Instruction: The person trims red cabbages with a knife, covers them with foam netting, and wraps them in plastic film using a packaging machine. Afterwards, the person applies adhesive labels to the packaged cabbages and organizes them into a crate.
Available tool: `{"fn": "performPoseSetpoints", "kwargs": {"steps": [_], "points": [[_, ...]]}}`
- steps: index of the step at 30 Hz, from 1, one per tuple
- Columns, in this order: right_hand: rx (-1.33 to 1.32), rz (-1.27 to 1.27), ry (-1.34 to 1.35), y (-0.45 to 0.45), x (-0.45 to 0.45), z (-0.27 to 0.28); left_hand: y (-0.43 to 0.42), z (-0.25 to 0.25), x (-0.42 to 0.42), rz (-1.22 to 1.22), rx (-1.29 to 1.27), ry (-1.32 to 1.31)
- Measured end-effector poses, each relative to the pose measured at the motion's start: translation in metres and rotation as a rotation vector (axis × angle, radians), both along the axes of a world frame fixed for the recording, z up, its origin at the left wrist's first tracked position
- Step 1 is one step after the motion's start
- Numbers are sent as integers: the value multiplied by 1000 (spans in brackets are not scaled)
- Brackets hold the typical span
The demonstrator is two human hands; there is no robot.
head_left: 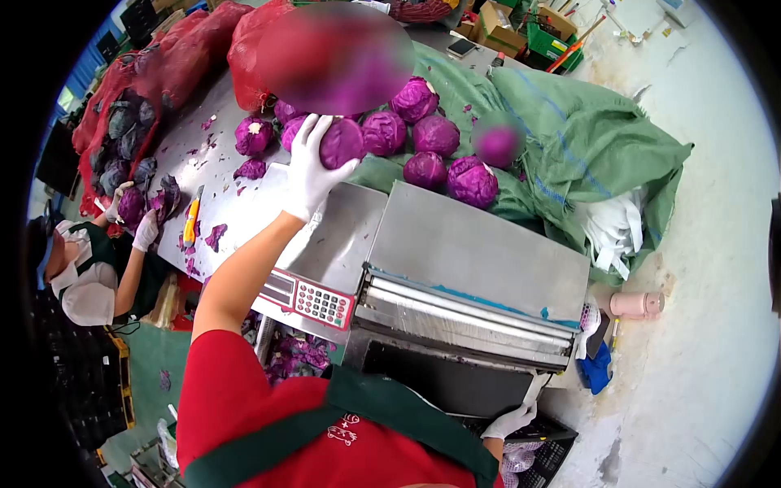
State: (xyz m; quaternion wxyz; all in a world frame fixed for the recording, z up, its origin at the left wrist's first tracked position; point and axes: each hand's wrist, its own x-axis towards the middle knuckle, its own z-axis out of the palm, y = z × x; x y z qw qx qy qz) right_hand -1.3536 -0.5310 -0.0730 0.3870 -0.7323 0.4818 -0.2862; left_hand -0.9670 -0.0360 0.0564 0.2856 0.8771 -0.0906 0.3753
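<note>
My left hand (307, 169), in a white glove, reaches over the scale and grips a purple cabbage (342, 144), fingers on its near left side and thumb beneath. Several more purple cabbages (436, 135) lie just behind and to the right on green sacking. Under my left arm stands a scale with a red-rimmed keypad (322, 304). My right hand (511, 420), also gloved, is low at the right by the front corner of the film wrapping machine (468, 317). Its fingers look closed around a narrow white piece whose kind I cannot make out.
At the left a co-worker's gloved hands (146, 230) hold a purple cabbage near a yellow-handled knife (192, 218). Red net sacks (183, 50) line the back left. A green sack (602, 134) covers the right end. A black crate (553, 455) stands below my right hand.
</note>
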Motion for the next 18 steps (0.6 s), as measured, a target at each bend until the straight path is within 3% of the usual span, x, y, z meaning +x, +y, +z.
{"fn": "performPoseSetpoints", "kwargs": {"steps": [3,4,8,10,12,15,18], "points": [[-62,156,165,-13,-5,13,-5,3,-61,134,127,102],[-148,131,103,-5,4,29,-3,2,-78,171,231,101],[-565,219,140,-67,34,66,18,-60,-112,106,269,-62],[-616,449,-101,-81,83,117,19,-72,-129,114,340,-95],[-539,646,-249,-115,139,122,8,-63,-150,38,432,-31],[-422,934,-224,-126,231,148,-2,-62,-167,54,515,-9],[-662,857,-17,-138,329,139,-13,-53,-176,136,484,83]]}}
